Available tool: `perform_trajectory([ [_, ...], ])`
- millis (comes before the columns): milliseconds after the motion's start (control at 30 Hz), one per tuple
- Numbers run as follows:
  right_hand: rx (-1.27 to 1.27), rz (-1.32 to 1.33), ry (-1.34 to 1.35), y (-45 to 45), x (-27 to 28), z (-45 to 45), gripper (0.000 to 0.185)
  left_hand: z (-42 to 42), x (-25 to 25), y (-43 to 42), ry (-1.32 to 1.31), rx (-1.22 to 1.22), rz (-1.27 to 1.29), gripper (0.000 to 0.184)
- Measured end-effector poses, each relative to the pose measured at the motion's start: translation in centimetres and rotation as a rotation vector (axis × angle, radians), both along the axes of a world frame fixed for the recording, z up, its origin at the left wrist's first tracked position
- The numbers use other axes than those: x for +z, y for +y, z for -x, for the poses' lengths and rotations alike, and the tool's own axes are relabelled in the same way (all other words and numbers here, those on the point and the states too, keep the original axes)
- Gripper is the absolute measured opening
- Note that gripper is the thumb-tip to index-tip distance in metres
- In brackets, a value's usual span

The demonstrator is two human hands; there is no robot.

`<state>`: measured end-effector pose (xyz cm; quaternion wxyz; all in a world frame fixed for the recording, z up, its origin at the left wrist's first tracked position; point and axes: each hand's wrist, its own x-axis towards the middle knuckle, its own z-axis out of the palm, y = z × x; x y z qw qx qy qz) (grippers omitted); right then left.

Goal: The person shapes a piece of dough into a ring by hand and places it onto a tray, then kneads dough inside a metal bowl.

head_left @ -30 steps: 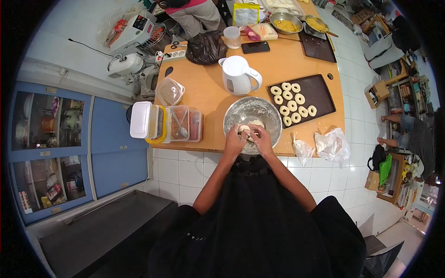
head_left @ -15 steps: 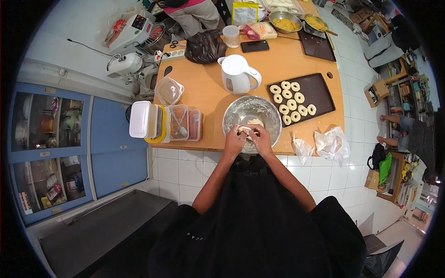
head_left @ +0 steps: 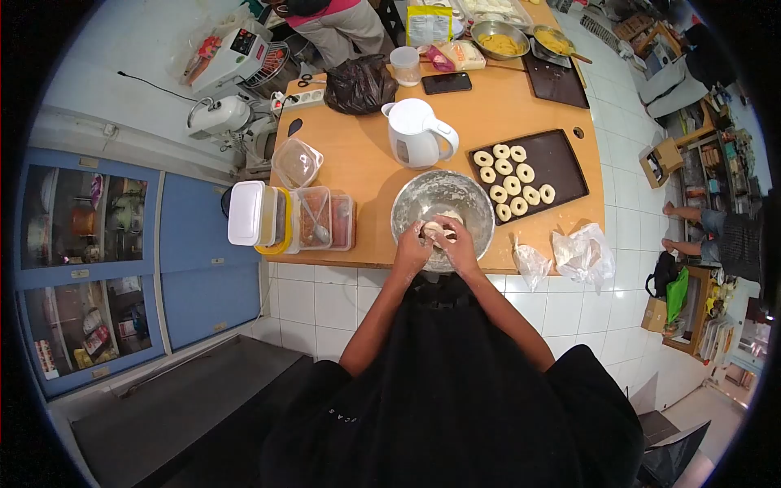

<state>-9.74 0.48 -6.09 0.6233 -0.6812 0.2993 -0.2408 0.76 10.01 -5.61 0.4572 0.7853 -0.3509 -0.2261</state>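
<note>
Over the near half of a floury metal bowl [head_left: 407, 195], both my hands hold one pale piece of dough [head_left: 434, 231]. My left hand [head_left: 412, 246] has its fingers curled round the dough's left side. From the right, my right hand [head_left: 460, 246] pinches it with bent fingers. More dough [head_left: 453, 216] shows in the bowl just behind my fingers. To the right of the bowl lies a dark baking tray [head_left: 563, 163] with several dough rings [head_left: 525, 173] on its left part.
Behind the bowl stands a white electric kettle [head_left: 413, 134]. Plastic tubs [head_left: 313, 218] are at the left table edge, floury plastic bags [head_left: 582, 254] at the right front edge. A phone [head_left: 447, 83] and a black bag [head_left: 359, 83] lie farther back. Another person [head_left: 346, 32] stands beyond the table.
My fingers have shifted slightly round the dough, and more of its surface shows between them. The rest stays as it was, apart from a slight shift of the view.
</note>
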Motion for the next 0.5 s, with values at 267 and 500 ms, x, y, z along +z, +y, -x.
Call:
perform_trajectory([
  [267, 0.029, -0.237, 0.021, -0.3, -1.4, 0.1, 0.025, -0.1, 0.7, 0.0, 0.077, 0.031, 0.020, 0.022],
  [500, -0.040, -0.336, -0.028, 0.2, -0.7, 0.0, 0.024, -0.1, 0.8, 0.1, 0.138, 0.047, 0.043, 0.024],
])
